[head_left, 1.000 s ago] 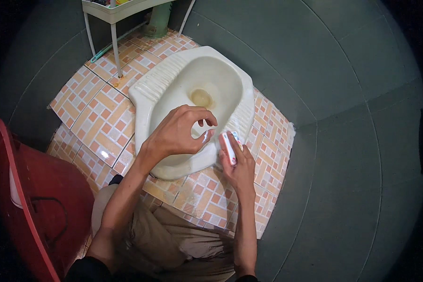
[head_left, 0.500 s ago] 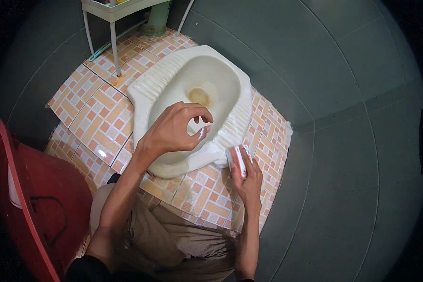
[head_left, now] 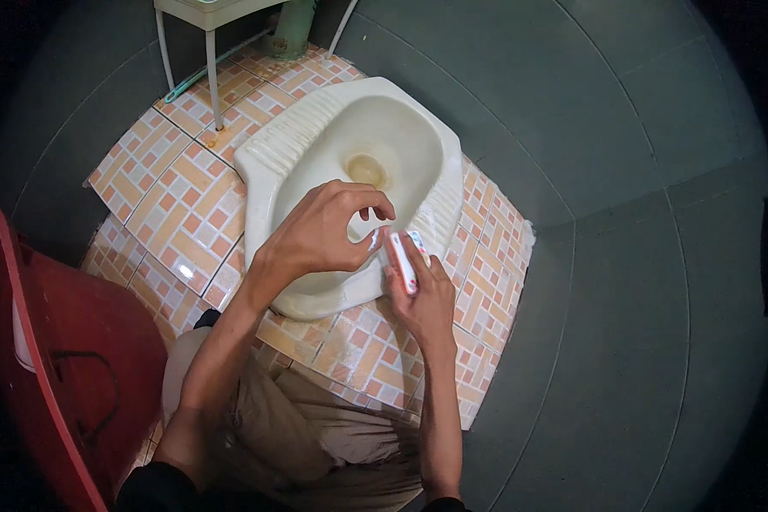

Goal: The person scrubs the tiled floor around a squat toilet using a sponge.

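A white ceramic squat toilet (head_left: 260, 209) with ribbed foot rests is set in the floor in front of me, with yellowish water in its bowl. My left hand (head_left: 328, 226) hovers above its near part, fingers curled and the thumb apart from them. A small whitish patch shows on the left thumb tip; what it is I cannot make out. Over the toilet's near right edge, my right hand (head_left: 425, 294) grips a small white packet (head_left: 405, 263) with reddish and blue markings. The packet's upper end is close to my left thumb.
A red tub (head_left: 102, 341) with a dark handle stands at my left. White stand legs (head_left: 213, 81), a green pipe (head_left: 293, 30) and a turquoise stick (head_left: 188, 85) are at the far left. Dark grey wall (head_left: 623, 282) rises on the right; patterned tiles (head_left: 179, 213) surround the toilet.
My right hand has brought the packet up and left, from beside the toilet's near right edge to near my left thumb. The left hand keeps its curled pose.
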`<state>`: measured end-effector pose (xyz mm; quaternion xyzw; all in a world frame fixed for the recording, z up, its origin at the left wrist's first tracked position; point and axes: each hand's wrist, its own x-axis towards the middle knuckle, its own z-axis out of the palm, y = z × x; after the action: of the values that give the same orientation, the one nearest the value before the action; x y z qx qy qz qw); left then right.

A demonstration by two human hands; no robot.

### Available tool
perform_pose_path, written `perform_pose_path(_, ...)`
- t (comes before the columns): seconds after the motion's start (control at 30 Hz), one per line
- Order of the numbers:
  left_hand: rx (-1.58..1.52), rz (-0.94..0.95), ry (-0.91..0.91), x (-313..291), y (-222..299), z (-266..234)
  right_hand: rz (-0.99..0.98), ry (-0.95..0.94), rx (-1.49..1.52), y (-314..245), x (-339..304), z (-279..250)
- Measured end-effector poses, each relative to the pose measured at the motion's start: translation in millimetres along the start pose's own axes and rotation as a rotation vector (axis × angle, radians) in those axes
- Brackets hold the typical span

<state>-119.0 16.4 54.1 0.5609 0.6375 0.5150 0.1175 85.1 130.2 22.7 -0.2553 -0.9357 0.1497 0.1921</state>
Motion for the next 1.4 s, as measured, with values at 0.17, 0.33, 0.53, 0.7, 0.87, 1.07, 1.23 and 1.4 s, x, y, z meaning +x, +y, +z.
perform_pose_path(0.17, 0.007, 0.004, -0.001, -1, 1, -5, 0.051, -0.053, -0.05, -5, 1, -3)
perform_pose_path(0.33, -0.002, -0.01, 0.015, -1, 1, -4, 0.144, -0.023, -0.07, 9, -28, -21)
perform_pose_path(0.53, -0.012, -0.02, 0.002, -1, 2, -4, 0.168, 0.039, -0.002, 31, -57, -30)
perform_pose_path(0.7, -0.004, -0.004, 0.006, 0, 2, -2, 0.097, 0.123, 0.052, 28, -44, -20)
perform_pose_path(0.87, -0.003, 0.0, -0.001, -1, 1, -1, 0.173, 0.027, -0.009, -5, -17, -8)
perform_pose_path(1.07, 0.002, 0.022, -0.006, 0, 1, -3, 0.16, -0.019, -0.1, -32, 7, 7)
perform_pose_path(1.23, 0.0, -0.003, -0.009, -1, 1, -2, 0.23, 0.038, -0.081, -24, -8, 0)
perform_pose_path(1.4, -0.011, -0.013, 0.008, -2, 1, -2, 0.37, 0.144, -0.08, -7, -44, -11)
